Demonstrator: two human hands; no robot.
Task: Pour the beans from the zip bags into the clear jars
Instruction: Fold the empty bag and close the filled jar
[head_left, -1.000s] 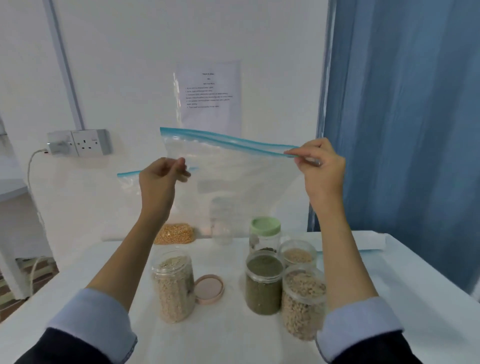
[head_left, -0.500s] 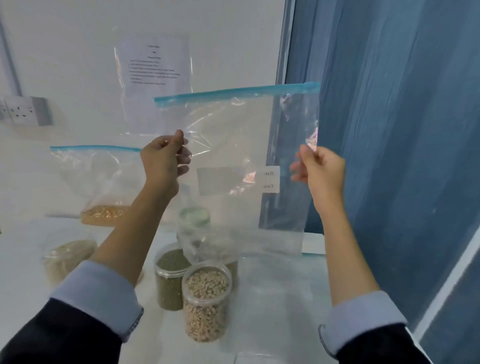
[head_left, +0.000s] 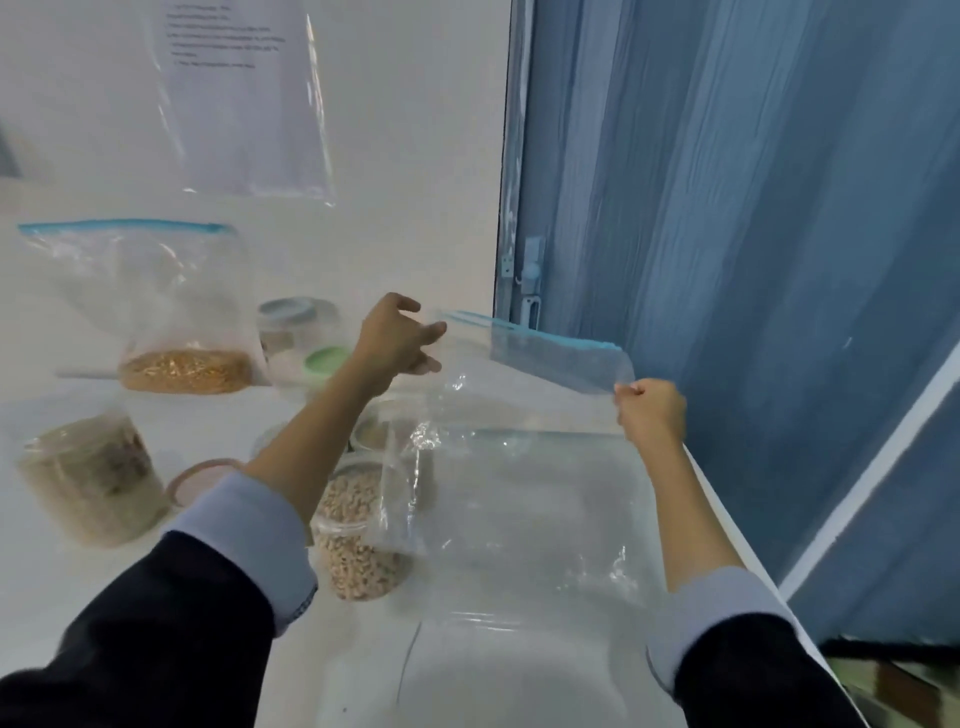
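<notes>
An empty clear zip bag (head_left: 524, 467) with a blue seal strip hangs low over the right side of the white table (head_left: 234, 415). My left hand (head_left: 397, 340) pinches its upper left corner and my right hand (head_left: 649, 410) pinches its upper right corner. The bag drapes in front of a clear jar of pale beans (head_left: 356, 540). A second zip bag (head_left: 156, 306) with yellow-orange beans at its bottom leans against the wall at back left. A jar of light grains (head_left: 91, 478) stands at the left.
A pinkish lid (head_left: 200, 480) lies flat beside the left jar. A jar with a green lid (head_left: 324, 358) and another clear jar (head_left: 296, 322) stand behind my left arm. A blue curtain (head_left: 753, 208) hangs along the table's right edge. A paper sheet (head_left: 244, 93) is on the wall.
Both hands have brought the empty bag down from head height to just above the table's right side. The view has swung right and downward.
</notes>
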